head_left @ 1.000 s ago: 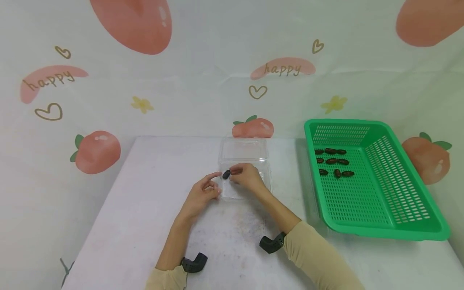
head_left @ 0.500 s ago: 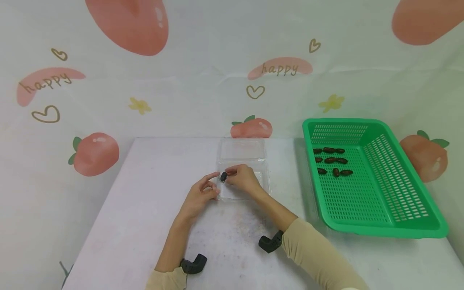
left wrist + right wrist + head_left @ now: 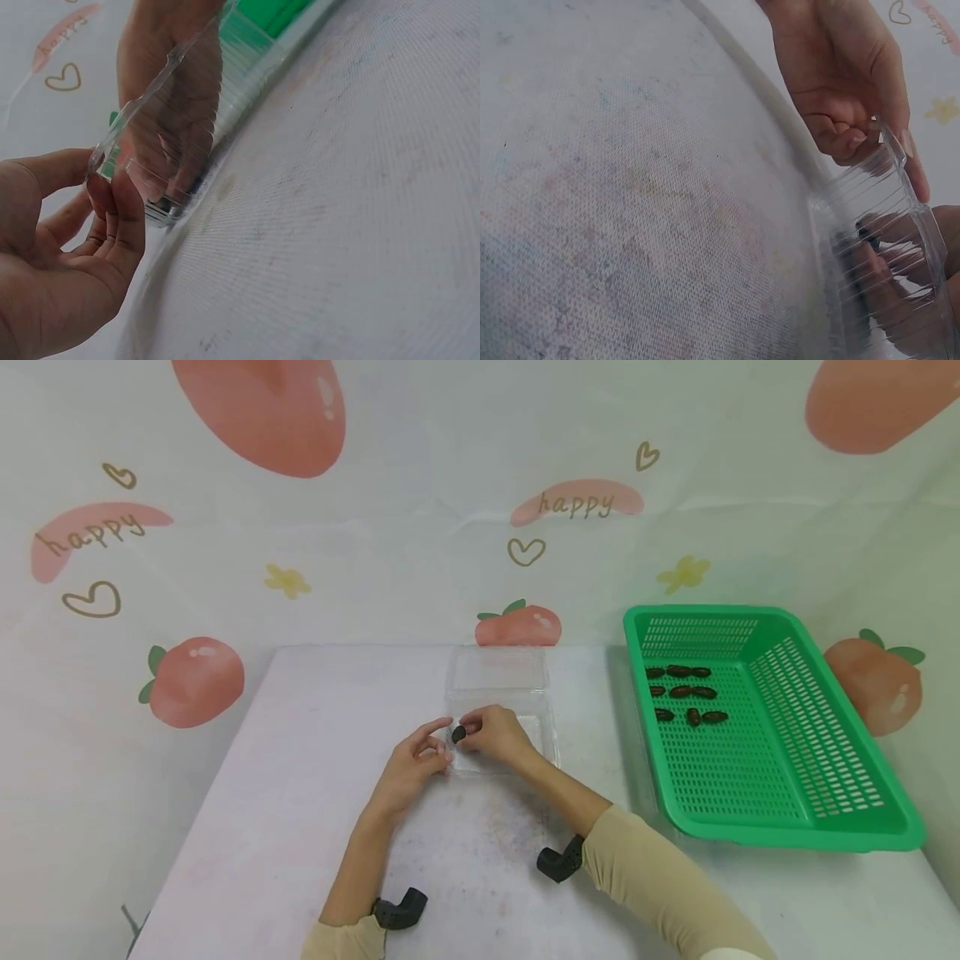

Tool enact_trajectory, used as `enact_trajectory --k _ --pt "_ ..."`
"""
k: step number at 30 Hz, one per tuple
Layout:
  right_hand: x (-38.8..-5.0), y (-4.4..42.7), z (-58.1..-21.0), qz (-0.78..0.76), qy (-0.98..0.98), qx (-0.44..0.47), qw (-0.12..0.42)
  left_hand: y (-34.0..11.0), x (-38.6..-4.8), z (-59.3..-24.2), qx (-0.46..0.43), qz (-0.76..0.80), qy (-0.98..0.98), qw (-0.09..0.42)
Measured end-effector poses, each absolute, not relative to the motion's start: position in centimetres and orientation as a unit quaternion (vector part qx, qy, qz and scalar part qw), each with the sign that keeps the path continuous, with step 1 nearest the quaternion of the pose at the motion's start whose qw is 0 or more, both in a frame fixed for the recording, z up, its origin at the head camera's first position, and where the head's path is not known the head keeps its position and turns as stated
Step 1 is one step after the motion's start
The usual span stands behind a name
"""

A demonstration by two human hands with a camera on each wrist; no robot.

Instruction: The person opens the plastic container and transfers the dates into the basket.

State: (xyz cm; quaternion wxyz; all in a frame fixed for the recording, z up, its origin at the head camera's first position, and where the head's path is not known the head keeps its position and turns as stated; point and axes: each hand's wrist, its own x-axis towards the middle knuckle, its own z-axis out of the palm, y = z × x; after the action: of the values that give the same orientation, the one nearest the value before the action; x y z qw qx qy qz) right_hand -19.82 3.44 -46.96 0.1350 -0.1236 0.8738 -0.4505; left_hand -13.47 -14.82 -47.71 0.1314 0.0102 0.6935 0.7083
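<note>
A clear plastic clamshell box (image 3: pixel 552 739) lies on the table with its lid (image 3: pixel 498 668) folded back. My left hand (image 3: pixel 405 770) holds the box's left rim; in the left wrist view its fingertips pinch the edge. Inside the box, near the left wall, my right hand (image 3: pixel 497 735) pinches a dark date (image 3: pixel 458 734) between thumb and fingers. Through the ribbed wall (image 3: pixel 862 180), the right wrist view shows the date (image 3: pixel 868 237) low in the box, partly covered by the fingers.
On the right stands a green perforated basket (image 3: pixel 787 837). Several dark dates (image 3: pixel 703 692) lie in short rows at its left side. A white printed cloth (image 3: pixel 405 510) hangs behind the table (image 3: pixel 300 718).
My right hand has moved left and down into the box with the date, towards the left wall. My left hand keeps its place at the rim.
</note>
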Motion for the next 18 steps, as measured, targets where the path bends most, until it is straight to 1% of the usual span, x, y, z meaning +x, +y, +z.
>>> enact_trajectory --k 6,18 --pt "-19.76 3.24 -46.73 -0.446 0.877 -0.127 0.125 -14.82 -13.3 -47.43 0.006 0.703 0.699 0.131" --pt "-19.62 3.66 -46.58 -0.464 0.869 -0.118 0.126 -14.85 -13.29 -47.68 0.012 0.703 0.699 0.134"
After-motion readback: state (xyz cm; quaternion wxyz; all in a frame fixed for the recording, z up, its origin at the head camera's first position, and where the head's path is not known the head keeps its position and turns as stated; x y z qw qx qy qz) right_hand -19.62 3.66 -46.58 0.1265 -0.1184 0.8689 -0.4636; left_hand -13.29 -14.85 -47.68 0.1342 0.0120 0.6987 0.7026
